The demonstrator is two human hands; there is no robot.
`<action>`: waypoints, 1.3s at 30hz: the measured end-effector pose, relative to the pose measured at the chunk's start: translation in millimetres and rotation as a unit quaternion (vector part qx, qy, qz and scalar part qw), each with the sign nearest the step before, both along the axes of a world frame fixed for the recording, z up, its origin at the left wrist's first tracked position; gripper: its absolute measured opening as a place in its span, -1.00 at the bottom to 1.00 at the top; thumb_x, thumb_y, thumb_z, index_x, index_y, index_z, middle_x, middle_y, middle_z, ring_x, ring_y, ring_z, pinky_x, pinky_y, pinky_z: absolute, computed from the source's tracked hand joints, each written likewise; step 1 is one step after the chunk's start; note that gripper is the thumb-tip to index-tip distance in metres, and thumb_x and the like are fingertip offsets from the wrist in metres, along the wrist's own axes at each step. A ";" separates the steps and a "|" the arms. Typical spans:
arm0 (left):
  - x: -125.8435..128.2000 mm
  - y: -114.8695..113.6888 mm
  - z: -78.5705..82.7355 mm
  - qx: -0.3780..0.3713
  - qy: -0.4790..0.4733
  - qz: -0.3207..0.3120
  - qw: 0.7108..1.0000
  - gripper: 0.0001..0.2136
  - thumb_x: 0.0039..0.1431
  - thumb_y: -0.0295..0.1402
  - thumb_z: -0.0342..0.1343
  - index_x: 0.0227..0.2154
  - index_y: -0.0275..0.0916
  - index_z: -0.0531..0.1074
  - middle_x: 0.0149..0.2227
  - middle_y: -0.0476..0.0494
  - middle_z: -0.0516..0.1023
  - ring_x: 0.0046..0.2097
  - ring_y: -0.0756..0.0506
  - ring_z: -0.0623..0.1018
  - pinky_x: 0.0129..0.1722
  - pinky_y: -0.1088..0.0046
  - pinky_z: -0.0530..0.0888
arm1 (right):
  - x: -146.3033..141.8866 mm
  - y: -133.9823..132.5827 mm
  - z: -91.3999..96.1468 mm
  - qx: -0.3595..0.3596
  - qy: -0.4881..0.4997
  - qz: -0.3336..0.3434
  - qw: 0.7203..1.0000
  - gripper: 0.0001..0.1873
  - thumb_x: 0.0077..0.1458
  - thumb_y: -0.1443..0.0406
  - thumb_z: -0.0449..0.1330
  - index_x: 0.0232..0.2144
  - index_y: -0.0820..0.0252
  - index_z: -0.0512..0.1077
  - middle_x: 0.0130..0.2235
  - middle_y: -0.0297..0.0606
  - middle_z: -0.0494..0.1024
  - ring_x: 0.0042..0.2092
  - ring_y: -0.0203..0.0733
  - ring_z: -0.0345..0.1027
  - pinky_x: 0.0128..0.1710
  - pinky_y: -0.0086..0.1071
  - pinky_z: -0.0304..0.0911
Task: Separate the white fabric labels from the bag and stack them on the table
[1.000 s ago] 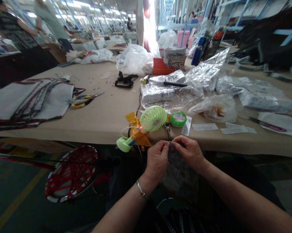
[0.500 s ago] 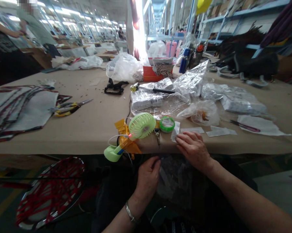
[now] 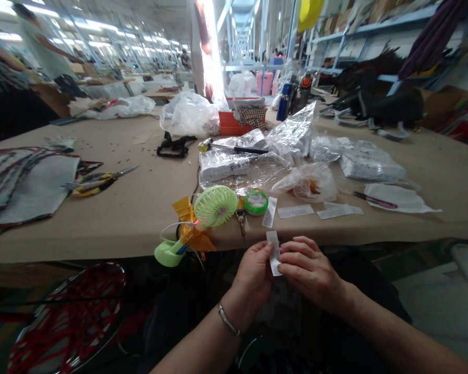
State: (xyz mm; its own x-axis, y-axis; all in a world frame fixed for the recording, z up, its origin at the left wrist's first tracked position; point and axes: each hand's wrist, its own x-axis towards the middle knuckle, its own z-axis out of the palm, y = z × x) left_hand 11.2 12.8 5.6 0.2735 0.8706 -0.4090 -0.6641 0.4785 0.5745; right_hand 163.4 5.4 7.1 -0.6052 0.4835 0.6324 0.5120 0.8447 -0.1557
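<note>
- Left hand [image 3: 253, 272] and right hand [image 3: 307, 270] are raised together in front of the table edge [image 3: 101, 249], just below the worktop
- Both hands pinch one small white paper label strip [image 3: 273, 253]: left thumb and fingers close on its left edge, right fingertips press on its lower right part; the strip stands roughly upright between them
- A metal bangle [image 3: 228, 319] sits on the left wrist
- On the table just beyond the hands: a light green handheld fan [image 3: 215, 205], its handle wrapped in yellow tape and overhanging the edge; beside it a small green round tub [image 3: 256, 201]
- Further loose label strips [image 3: 295, 211] lie flat right of the tub, apart from the hands
- Behind these, clear plastic bags [image 3: 237, 163] with packed white items, and a hammer [image 3: 229, 148] lying across them
- Scissors with yellow handles [image 3: 95, 182] lie to the left, next to a stack of grey fabric panels [image 3: 27, 182]
- An orange box [image 3: 231, 124] stands further back
- Other people stand at far left, well apart; detail blurred
</note>
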 end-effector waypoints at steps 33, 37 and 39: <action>11.7 -5.8 -1.3 -0.013 0.004 -0.045 0.999 -0.90 -0.16 -0.50 0.24 -0.53 -0.43 0.45 -0.56 -0.12 0.50 -0.54 0.06 0.44 -0.55 0.60 0.33 | 7.7 -7.5 -14.6 -0.037 -0.005 0.037 0.999 -0.87 0.13 0.42 0.07 -0.33 0.18 0.41 -0.27 -0.28 0.55 -0.05 -0.21 0.32 0.00 -0.25 0.22; 14.0 -6.1 -1.1 -0.052 0.056 -0.040 0.996 -0.94 -0.04 -0.51 0.16 -0.45 -0.40 0.44 -0.55 -0.12 0.52 -0.54 0.02 0.48 -0.53 0.54 0.40 | 25.2 -0.2 -7.8 -0.025 -0.004 -0.045 0.999 -0.75 0.11 0.32 0.11 -0.13 0.21 0.36 -0.18 -0.19 0.51 0.01 -0.15 0.27 0.01 -0.22 0.23; 14.0 -6.8 -0.7 -0.073 0.092 -0.046 0.992 -0.94 0.02 -0.49 0.12 -0.41 -0.39 0.42 -0.50 -0.18 0.54 -0.49 -0.03 0.52 -0.47 0.45 0.46 | 44.5 9.7 -6.1 -0.012 -0.008 -0.172 0.985 -0.62 0.12 0.25 0.10 -0.01 0.27 0.29 -0.07 -0.08 0.45 0.07 -0.04 0.19 0.04 -0.12 0.17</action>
